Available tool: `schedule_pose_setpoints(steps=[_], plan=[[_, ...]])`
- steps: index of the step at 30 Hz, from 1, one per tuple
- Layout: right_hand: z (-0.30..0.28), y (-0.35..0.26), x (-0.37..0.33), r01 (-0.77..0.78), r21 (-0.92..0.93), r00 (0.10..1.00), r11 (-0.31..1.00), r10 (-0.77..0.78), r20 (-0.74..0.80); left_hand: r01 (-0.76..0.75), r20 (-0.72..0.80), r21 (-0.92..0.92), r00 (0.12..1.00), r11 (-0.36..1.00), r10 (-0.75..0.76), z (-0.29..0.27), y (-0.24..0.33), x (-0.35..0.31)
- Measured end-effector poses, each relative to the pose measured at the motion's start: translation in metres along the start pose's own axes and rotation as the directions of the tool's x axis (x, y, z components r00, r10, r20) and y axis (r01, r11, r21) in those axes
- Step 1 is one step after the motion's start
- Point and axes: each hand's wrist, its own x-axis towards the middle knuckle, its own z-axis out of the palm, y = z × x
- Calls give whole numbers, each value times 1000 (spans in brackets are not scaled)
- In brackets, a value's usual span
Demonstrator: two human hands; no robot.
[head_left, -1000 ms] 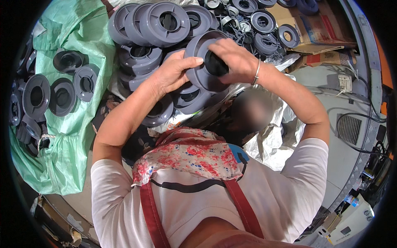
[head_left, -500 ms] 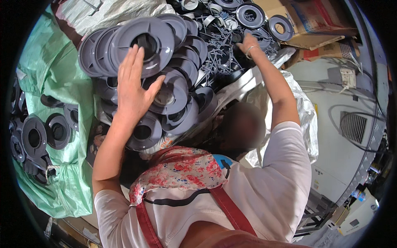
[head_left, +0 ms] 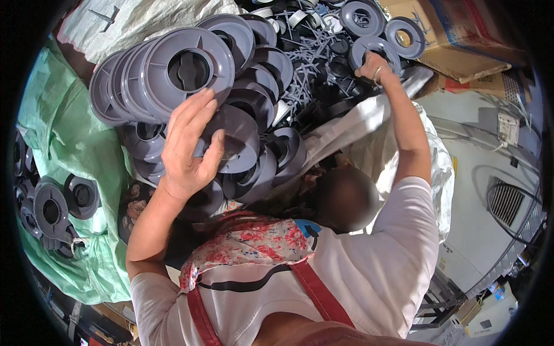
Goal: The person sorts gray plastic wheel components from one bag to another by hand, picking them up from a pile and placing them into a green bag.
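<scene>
In front of my left hand leans a stack of grey plastic discs, round and flanged, with a black part in the front one's centre. That hand is open, fingers raised and thumb apart; its fingertips overlap the front disc's lower rim, and whether they touch cannot be told. More grey discs pile up beside and below it. My right hand reaches to the far right, its bent fingers closed at the centre hole of a single grey ring-shaped disc. The fingertips are partly hidden there.
Loose grey sticks, black caps and white rings lie heaped between my hands. A green sack with more discs stands at left. A cardboard box and a pale cabinet stand at right; a white sack hangs nearer.
My right hand has shifted right, from beside the black caps onto the grey ring-shaped disc. My left hand has lowered slightly along the stack, and its fingers bend a little more.
</scene>
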Motion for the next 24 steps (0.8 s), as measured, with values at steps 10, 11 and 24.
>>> schedule_pose_setpoints(steps=[10, 11, 24], plan=[[-75, -141, -178, 788, 466, 369, 401, -915, 163, 30, 491, -144, 870, 989, 45, 45, 21, -1], [-75, -146, -179, 754, 565, 319, 336, -938, 133, 46, 512, -183, 857, 982, 55, 46, 17, -4], [124, -20, 54, 16, -192, 1000, 981, -12, 20, 612, 677, -716, 490, -336, -550, 46, -5, 4]])
